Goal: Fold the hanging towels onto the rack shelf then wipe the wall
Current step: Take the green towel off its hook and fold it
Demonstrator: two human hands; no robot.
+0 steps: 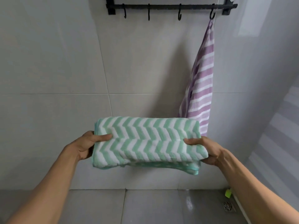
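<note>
A folded terry towel with a mint-green and white chevron pattern (146,143) is held level in the air in front of the pale grey tiled wall (64,62), well below the black metal rack bar (171,6) at the top edge of the view. The left hand (88,146) grips the towel's left end, thumb lying across the top and the fingers hidden beneath the cloth; the right hand (208,150) grips the right end in the same way, thumb on top. From the rightmost of the bar's black hooks (212,14) hangs a purple and white striped towel (199,84), its lower end hidden behind the folded towel's right corner. Low on the right, on the grey tiled floor (145,207), sit a metal drain grate (229,206) and a small lime-green object (228,193) by the wall.
</note>
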